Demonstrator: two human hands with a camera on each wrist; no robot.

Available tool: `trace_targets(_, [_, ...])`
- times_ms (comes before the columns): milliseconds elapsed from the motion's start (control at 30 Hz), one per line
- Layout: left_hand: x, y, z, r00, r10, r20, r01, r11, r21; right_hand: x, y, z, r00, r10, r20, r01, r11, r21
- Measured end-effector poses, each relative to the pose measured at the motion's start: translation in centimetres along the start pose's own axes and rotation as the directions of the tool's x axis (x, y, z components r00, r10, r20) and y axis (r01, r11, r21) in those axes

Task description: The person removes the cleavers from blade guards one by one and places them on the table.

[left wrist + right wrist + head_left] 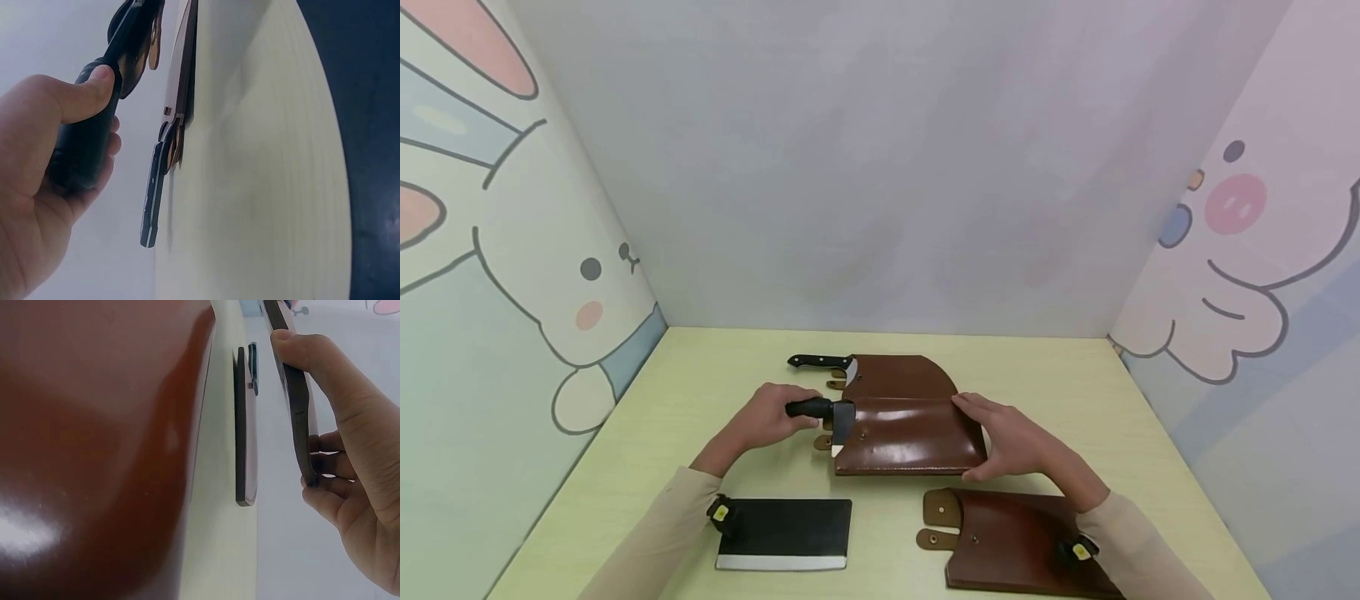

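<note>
My left hand [772, 414] grips the black handle of a cleaver [843, 422]. Most of its blade is hidden inside a glossy brown leather sheath [917, 437], with only the part beside the handle showing. At the other end, my right hand [1011, 437] holds the sheath's edge between thumb and fingers. In the left wrist view the thumb lies along the cleaver's handle [87, 137]. The right wrist view has the held sheath's dark edge [299, 412] raised above the table. Small straps hang near the sheath's mouth.
Behind lies another brown sheath [895, 375] with a black-handled knife [822, 361] in it. A wide dark cleaver blade [790, 527] lies front left, partly under my left arm. Front right, a third sheath [1015, 537] with tan straps [936, 540] lies beneath my right forearm. Walls surround the table.
</note>
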State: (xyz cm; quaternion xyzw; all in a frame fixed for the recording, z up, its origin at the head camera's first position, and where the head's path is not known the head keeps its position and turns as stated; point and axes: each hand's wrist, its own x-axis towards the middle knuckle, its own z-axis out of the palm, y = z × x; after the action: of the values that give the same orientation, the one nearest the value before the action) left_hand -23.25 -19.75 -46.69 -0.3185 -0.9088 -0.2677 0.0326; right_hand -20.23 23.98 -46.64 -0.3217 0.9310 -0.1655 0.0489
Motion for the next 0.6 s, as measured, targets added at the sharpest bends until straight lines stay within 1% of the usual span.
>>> trace_targets(267, [-0.02, -0.18, 0.07, 1.000, -0.003, -0.004, 0.003, 1.000, -0.020, -0.30, 0.23, 0.14, 1.000, -0.007, -0.026, 0.007, 1.000, 0.003])
trace_targets(400, [0.01, -0.32, 0.01, 1.000, 0.000, -0.003, 0.000, 1.000, -0.011, -0.51, 0.41, 0.23, 0.999, -0.017, -0.044, 0.017, 1.000, 0.002])
trace_targets(600, [-0.10, -0.49, -0.25, 0.999, -0.027, -0.017, 0.027, 1.000, 0.003, -0.78, 0.62, 0.17, 0.997, -0.012, -0.070, 0.011, 1.000, -0.007])
